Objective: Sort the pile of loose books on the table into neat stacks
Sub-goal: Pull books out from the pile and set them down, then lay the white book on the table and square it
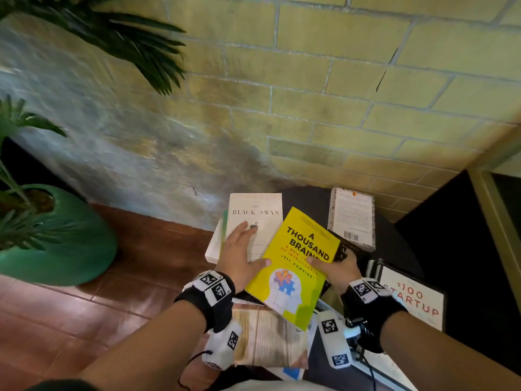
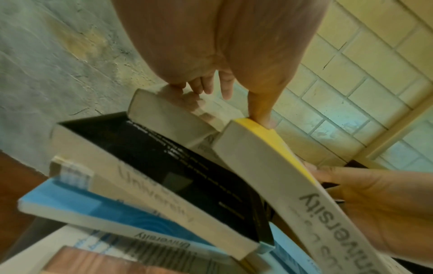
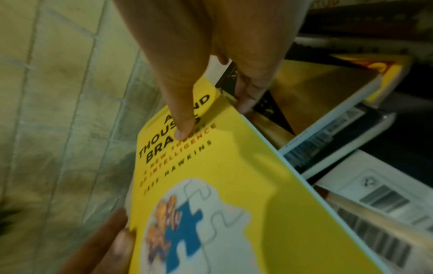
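Observation:
A yellow book, "A Thousand Brains" (image 1: 296,266), lies tilted across the pile on the round black table (image 1: 307,198). My right hand (image 1: 329,266) grips its right edge, thumb on the cover (image 3: 185,129) and fingers underneath. My left hand (image 1: 242,246) lies flat on the white "Black Swan" book (image 1: 262,204), with its thumb touching the yellow book's left edge. In the left wrist view my fingers (image 2: 211,87) rest on that white book (image 2: 164,115) and the yellow book (image 2: 269,133) shows its page edge. Under it are a black book (image 2: 175,166) and a blue one (image 2: 82,204).
A speckled-edged book (image 1: 352,218) lies back cover up at the far right. "$100 Startup" (image 1: 414,300) sits at the right edge and a tan book (image 1: 270,340) lies near me. A plant in a green pot (image 1: 70,244) stands on the floor at left. The brick wall is close behind.

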Demonstrator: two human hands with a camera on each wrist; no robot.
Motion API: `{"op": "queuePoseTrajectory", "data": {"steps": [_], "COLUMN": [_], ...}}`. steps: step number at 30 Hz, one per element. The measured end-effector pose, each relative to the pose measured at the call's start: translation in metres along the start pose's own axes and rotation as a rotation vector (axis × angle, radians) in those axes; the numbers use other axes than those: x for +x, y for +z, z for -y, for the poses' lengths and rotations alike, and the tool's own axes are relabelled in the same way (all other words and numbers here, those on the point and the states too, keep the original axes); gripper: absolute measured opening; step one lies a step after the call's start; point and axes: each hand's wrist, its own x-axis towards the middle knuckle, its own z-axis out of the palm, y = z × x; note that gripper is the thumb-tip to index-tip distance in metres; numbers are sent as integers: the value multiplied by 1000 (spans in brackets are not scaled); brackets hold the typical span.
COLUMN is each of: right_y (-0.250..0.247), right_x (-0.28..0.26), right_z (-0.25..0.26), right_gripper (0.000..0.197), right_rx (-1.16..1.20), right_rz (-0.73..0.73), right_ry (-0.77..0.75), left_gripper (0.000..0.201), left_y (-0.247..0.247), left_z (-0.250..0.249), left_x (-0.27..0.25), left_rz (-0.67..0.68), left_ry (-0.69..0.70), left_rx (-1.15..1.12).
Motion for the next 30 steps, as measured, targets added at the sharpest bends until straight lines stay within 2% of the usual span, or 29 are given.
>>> {"op": "queuePoseTrajectory", "data": {"steps": [3, 4, 7, 8, 11, 12, 15, 16, 18, 19, 21, 23, 26, 28, 30], "right_y": [8, 10, 16, 16, 14, 14, 11, 10, 4, 1, -8, -16, -26, -31, -33], "right_x": [-7, -10, -7, -9, -16, -17, -15, -15, -16, -16, -13, -14, -12, -10, -7], "right_z": [0, 1, 2, 3, 8, 9, 13, 17, 24, 28, 32, 36, 36, 35, 31], "right_gripper": [77, 71, 85, 77, 37, 32, 36, 38, 37, 34, 36, 34, 29, 32, 39], "right_rx": [81, 75, 121, 155, 204, 194, 174, 158, 117, 105, 105, 126, 153, 176, 185], "right_rz": [114, 138, 184, 204, 253, 263, 245, 240, 255, 257, 241, 230, 189, 176, 167], "right_ry": [74, 80, 85, 83, 61, 42, -59, -98, -172, -185, -186, -200, -208, -216, -214], "left_gripper": [81, 80, 75, 73, 71, 71, 74, 79, 98, 108, 111, 96, 75, 73, 80], "left_y": [-1, -2, -5, -5, -6, -8, -14, -18, -25, -28, -32, -31, -27, -22, -19], "left_z": [-1, -3, -5, -5, -5, -6, -1, 4, 18, 23, 29, 30, 26, 24, 20], "left_x": [0, 0, 2, 2, 3, 3, 6, 6, 8, 9, 13, 18, 22, 25, 28], "left_rz": [26, 35, 39, 38, 40, 42, 4, -43, -111, -86, 21, 140, 243, 268, 296], "left_ry": [-20, -24, -28, -28, -9, 3, -15, -71, -269, -372, -495, -513, -457, -431, -402], "left_rx": [29, 30, 29, 27, 37, 40, 113, 194, 308, 268, -17, -249, -302, -317, -328]}}
